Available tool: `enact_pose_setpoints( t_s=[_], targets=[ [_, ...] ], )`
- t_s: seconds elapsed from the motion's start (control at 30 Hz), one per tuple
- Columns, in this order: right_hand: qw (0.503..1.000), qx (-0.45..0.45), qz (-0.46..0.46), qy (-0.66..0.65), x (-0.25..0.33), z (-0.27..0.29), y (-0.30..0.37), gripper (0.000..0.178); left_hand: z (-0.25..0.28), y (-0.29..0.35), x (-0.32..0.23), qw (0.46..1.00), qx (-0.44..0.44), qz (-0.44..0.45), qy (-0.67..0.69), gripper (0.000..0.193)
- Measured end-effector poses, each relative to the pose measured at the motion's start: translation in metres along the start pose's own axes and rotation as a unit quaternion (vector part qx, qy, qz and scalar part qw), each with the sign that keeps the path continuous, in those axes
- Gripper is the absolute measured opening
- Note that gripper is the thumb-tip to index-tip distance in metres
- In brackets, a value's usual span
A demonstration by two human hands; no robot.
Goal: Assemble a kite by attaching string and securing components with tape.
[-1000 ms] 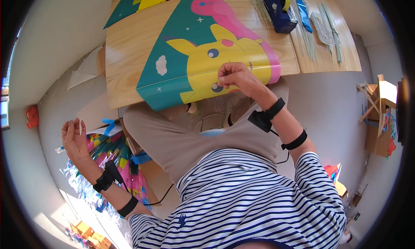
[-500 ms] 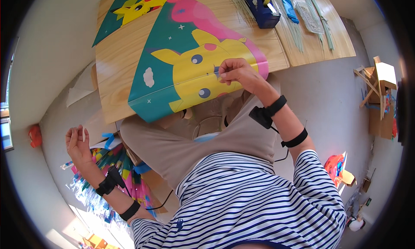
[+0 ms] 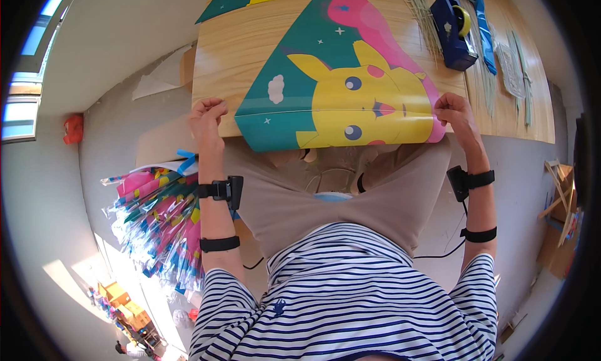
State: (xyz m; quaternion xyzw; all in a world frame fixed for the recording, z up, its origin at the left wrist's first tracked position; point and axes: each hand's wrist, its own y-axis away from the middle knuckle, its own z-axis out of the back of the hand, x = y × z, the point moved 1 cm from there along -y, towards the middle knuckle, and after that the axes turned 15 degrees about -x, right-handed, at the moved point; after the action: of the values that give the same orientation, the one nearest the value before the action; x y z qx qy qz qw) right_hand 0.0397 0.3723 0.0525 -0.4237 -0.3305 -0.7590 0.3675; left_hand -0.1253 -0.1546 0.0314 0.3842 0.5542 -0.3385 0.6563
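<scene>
A kite-shaped printed sheet [image 3: 275,85], teal and pink with a yellow cartoon animal, lies on the table and hangs over its near edge. A thin straight line crosses its lower part from side to side. At the line's right end, my right hand [image 3: 460,118] pinches its fingertips together against the pink edge. My left hand [image 3: 208,118] is closed in a pinch just off the sheet's left corner, apart from it. Whatever lies between the fingers of either hand is too small to make out.
On the wooden table [image 3: 219,54], a blue tape dispenser [image 3: 452,35], thin rods [image 3: 419,16] and a clear plastic tray [image 3: 510,70] stand at the right. A second printed sheet [image 3: 231,1] lies at the far left. Wrapped colourful bundles [image 3: 156,217] sit below my left arm.
My left hand has come up from beside the table to the sheet's left corner. My right hand has slid from the sheet's middle to its right edge. The view has shifted.
</scene>
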Motion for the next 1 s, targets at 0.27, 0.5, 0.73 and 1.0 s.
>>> enact_pose_setpoints(
  t_s=[0.27, 0.5, 0.73, 1.0],
  targets=[
    [1.000, 0.026, -0.010, 0.005, -0.007, -0.005, -0.009, 0.006, -0.001, -0.004, 0.016, 0.997, 0.002, -0.026, -0.072, 0.025],
    [0.999, 0.031, -0.022, 0.009, -0.001, -0.011, -0.009, 0.003, 0.012, -0.006, 0.029, 0.995, 0.005, 0.004, -0.103, 0.025],
    [0.999, 0.045, -0.018, 0.005, -0.003, -0.012, -0.013, 0.002, 0.009, -0.007, 0.030, 0.992, -0.005, -0.023, -0.125, 0.022],
    [0.998, 0.052, -0.015, 0.014, -0.004, -0.016, -0.014, 0.004, 0.013, -0.018, 0.042, 0.977, -0.029, -0.073, -0.196, 0.023]
  ],
)
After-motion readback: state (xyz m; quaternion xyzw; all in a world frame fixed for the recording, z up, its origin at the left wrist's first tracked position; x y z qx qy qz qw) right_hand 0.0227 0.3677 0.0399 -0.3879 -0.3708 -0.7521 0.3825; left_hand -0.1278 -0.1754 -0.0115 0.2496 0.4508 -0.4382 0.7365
